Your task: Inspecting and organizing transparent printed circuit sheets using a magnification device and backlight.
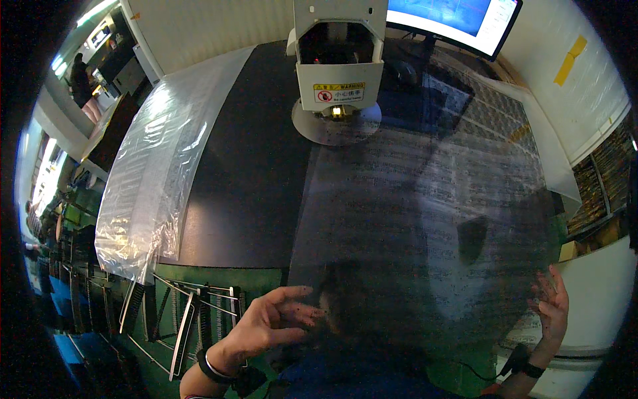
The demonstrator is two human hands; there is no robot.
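A large, dark see-through film sheet [392,219] with rows of fine printed marks spreads over the right of the black tabletop [232,166] and reaches past its front edge toward me. At the sheet's near left edge is my left hand [276,320], its bent fingers and thumb around the film. My right hand [550,307] is at the near right edge, the film between its thumb and raised fingers. Some fingertips look dim against the sheet. Above its far part stands a white machine head [340,80] with a small lit lamp over a round plate [309,126].
Clear plastic sheeting [156,153] lies along the table's left side. Metal racks [189,326] stand on the green floor below it. A monitor [458,20] is at the back right, a white cabinet [598,292] at the right. Another person [81,83] stands far left.
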